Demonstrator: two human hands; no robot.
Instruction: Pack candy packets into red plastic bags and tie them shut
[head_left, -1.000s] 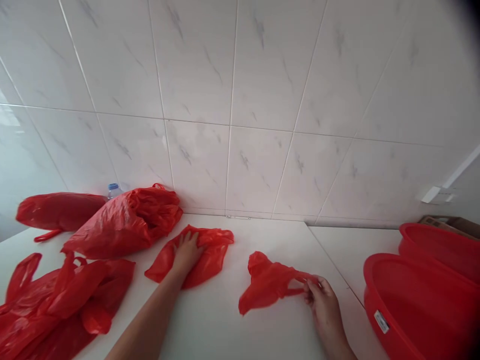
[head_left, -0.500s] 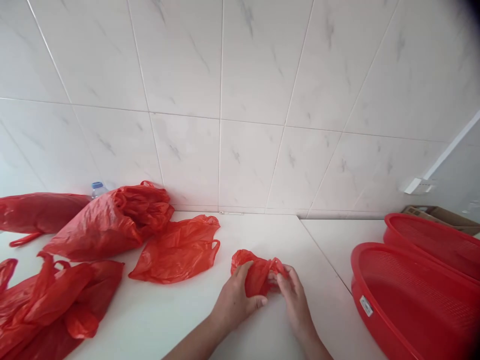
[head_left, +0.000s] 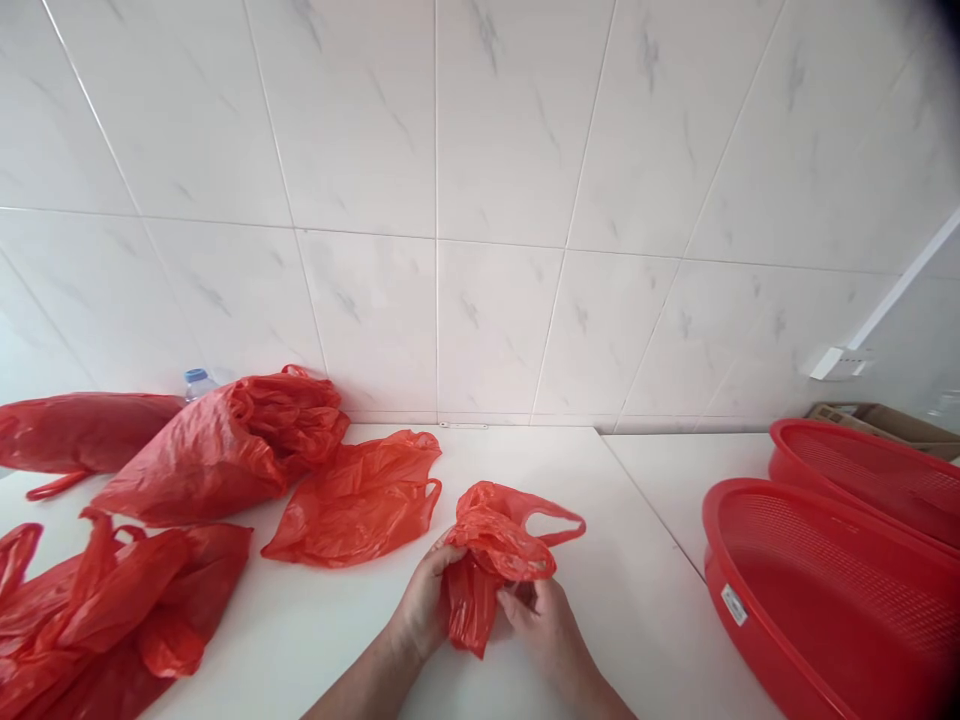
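Note:
Both my hands grip one crumpled red plastic bag (head_left: 499, 545) just above the white table (head_left: 330, 640), near its front middle. My left hand (head_left: 421, 608) pinches the bag's left side. My right hand (head_left: 541, 625) holds its lower right side with fingers curled. One handle loop of the bag sticks out to the right. A flat red bag (head_left: 360, 500) lies on the table just left of my hands.
A stuffed red bag (head_left: 217, 450) and another (head_left: 75, 430) lie at the back left, with a bottle cap (head_left: 196, 378) behind them. Several loose red bags (head_left: 105, 610) pile at the front left. Two red mesh baskets (head_left: 832, 590) stand at the right.
My left hand left the flat bag and joined my right hand on the smaller bag. Both hands have drawn it nearer and lifted it, and it has opened up a little.

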